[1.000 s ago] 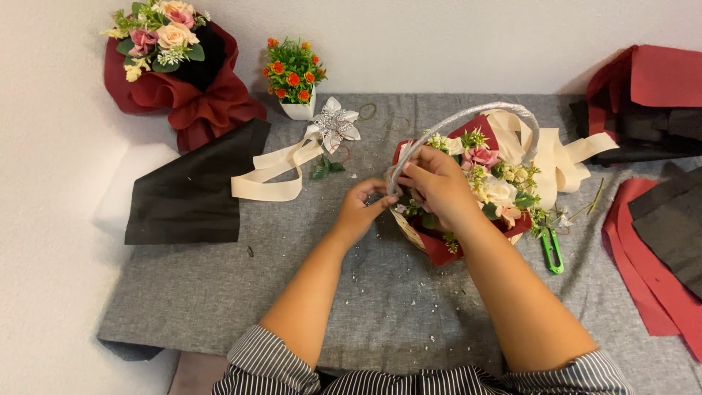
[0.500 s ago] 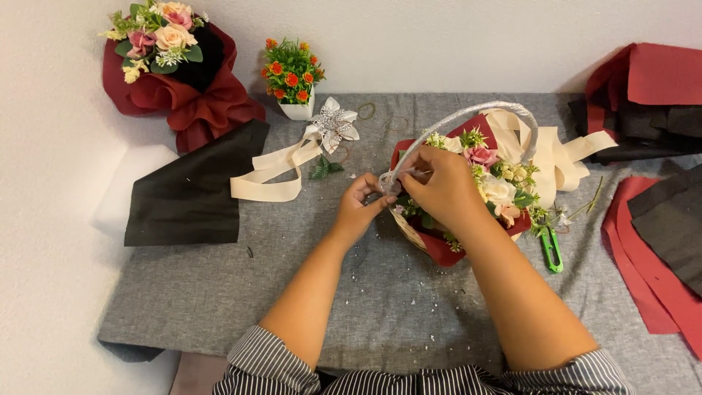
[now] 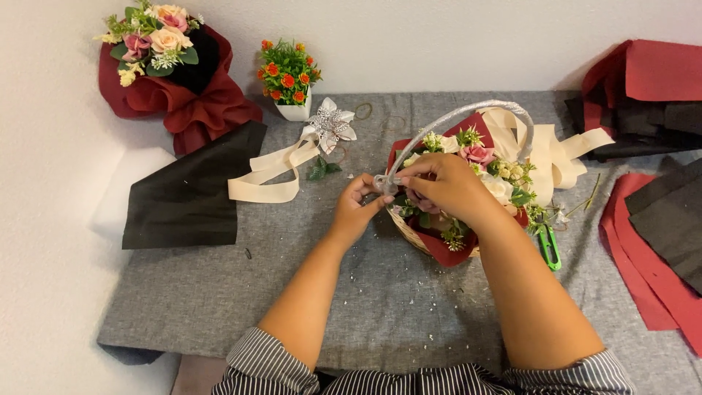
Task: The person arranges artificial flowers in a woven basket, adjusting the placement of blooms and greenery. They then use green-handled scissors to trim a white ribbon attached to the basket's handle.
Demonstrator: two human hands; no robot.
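Observation:
A small woven basket (image 3: pixel 409 234) lined in dark red and filled with pink and cream flowers (image 3: pixel 479 155) sits on a grey cloth. Its arched handle (image 3: pixel 461 113) is wrapped in silver glitter ribbon. My left hand (image 3: pixel 358 205) and my right hand (image 3: pixel 442 183) meet at the left base of the handle, both pinching the silver ribbon there. A cream ribbon bow (image 3: pixel 556 150) hangs on the handle's right side.
A cream ribbon with a silver flower (image 3: pixel 329 126) lies left of the basket beside black wrap (image 3: pixel 190 190). Green snips (image 3: pixel 548 247) lie right of the basket. A red-wrapped bouquet (image 3: pixel 172 66) and a small potted plant (image 3: pixel 289 77) stand at the back. Red and black sheets (image 3: pixel 658 219) are stacked at right.
Both hands have shifted slightly up and left along the handle's base, fingers reworking the silver ribbon. The basket has stayed in place.

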